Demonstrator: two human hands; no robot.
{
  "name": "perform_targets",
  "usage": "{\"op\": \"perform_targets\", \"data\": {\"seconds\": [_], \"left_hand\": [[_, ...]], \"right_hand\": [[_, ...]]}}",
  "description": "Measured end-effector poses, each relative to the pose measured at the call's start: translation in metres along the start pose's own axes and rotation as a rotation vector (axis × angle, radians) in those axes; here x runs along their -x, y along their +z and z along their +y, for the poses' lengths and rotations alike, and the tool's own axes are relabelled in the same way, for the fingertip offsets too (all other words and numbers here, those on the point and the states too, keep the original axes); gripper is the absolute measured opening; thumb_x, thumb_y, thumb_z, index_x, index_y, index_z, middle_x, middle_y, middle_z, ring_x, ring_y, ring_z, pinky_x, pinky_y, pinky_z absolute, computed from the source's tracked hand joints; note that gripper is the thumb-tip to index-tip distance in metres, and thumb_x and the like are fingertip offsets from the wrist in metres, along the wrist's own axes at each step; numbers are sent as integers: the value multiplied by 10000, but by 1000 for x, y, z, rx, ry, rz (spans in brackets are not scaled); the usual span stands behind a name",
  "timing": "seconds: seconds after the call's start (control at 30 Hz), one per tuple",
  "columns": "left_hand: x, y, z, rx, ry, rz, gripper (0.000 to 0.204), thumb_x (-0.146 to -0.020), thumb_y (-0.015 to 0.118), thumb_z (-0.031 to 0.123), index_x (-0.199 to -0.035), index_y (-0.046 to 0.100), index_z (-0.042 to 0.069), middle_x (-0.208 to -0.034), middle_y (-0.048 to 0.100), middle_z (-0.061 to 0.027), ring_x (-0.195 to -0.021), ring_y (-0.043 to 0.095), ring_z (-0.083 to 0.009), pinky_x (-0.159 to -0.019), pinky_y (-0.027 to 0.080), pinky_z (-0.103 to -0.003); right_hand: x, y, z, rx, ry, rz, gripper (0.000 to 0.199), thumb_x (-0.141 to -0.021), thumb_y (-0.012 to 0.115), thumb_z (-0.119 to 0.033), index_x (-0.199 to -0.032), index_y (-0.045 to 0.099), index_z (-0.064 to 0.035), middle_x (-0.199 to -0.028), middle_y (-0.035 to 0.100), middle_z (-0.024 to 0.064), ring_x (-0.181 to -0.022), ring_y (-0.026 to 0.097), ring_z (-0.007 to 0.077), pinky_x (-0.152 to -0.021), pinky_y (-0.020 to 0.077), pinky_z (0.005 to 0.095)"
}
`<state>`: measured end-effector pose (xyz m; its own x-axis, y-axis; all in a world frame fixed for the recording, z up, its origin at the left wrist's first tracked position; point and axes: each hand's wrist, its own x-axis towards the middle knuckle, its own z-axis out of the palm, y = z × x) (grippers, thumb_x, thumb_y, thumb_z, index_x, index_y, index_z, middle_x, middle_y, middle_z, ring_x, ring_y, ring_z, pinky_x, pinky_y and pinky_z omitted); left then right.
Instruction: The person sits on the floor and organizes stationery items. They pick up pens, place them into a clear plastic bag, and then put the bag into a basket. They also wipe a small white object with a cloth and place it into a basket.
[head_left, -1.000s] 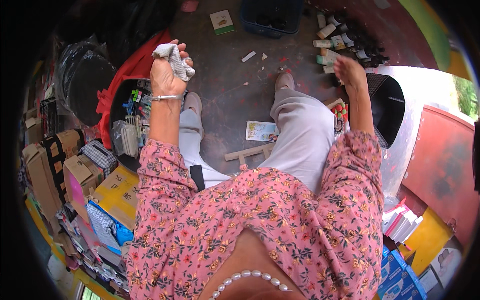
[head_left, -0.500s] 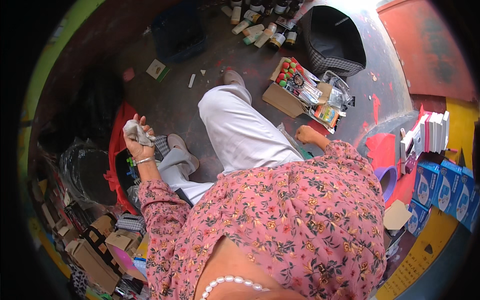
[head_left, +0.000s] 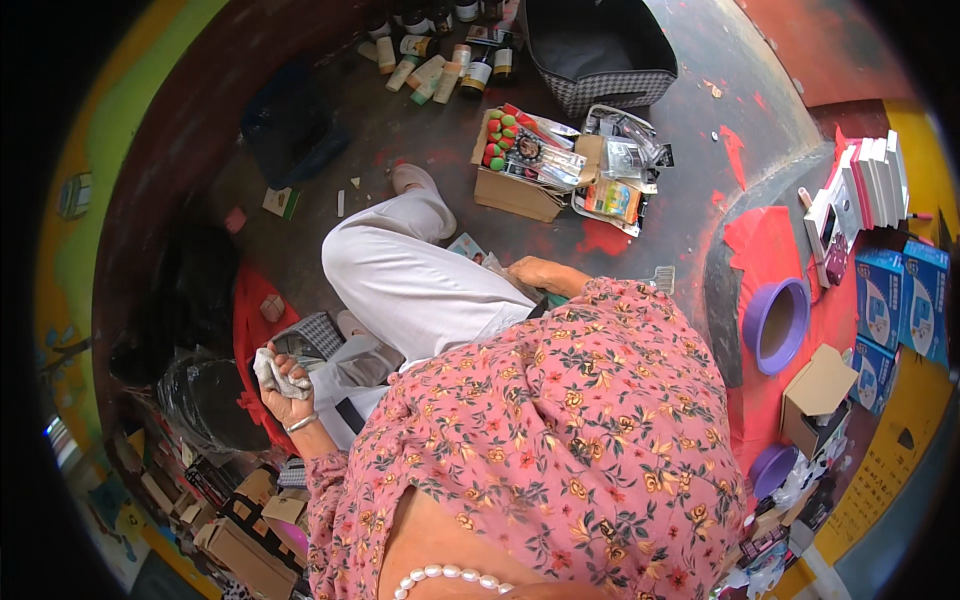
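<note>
Gripping a crumpled white cloth (head_left: 277, 378), the left hand (head_left: 285, 390) is closed around it beside the left knee, above a checked box (head_left: 312, 335). The right hand (head_left: 535, 273) is laid near a small card (head_left: 466, 246) on the floor; how far it is open cannot be told. A wiping or sorting step is judged underway; next, something to wipe must be reached. The lap is hidden by the flowered blouse.

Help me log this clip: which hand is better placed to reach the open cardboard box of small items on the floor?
Probably the right hand: it looks free, low by the knee, nearer the cardboard box. The left hand grips a crumpled cloth on the far side.
</note>
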<state>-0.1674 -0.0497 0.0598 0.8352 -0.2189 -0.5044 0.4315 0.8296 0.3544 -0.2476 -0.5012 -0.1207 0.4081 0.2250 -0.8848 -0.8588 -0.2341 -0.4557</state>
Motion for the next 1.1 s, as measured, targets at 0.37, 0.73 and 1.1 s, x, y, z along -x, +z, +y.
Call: {"op": "perform_targets", "data": {"seconds": [0.37,0.73,1.1], "left_hand": [[8,-4,5,49,16,20,402,-825,488,248,-1145,436,10,-832,470,-32,-698,439,-125,-628,401,-285],[16,-3,12,-25,67,145,394,-839,454,264,-1159,442,34,-855,475,-39,-701,447,-124,-601,413,-280],[30,-17,48,23,149,224,385,-800,481,286,-1092,484,36,-772,545,-41,-624,517,-130,-525,444,-280]], "right_hand": [[-32,-88,44,-806,183,636,273,-806,485,-186,-1034,497,-37,-930,588,107,-764,573,240,-697,452,369],[-98,-164,62,-694,33,873,429,-695,607,-237,-1063,492,-48,-1099,478,98,-995,456,259,-820,348,436],[-53,-119,24,-780,-131,899,660,-715,549,-418,-1230,261,-121,-1035,479,80,-903,478,248,-750,391,359]]}}
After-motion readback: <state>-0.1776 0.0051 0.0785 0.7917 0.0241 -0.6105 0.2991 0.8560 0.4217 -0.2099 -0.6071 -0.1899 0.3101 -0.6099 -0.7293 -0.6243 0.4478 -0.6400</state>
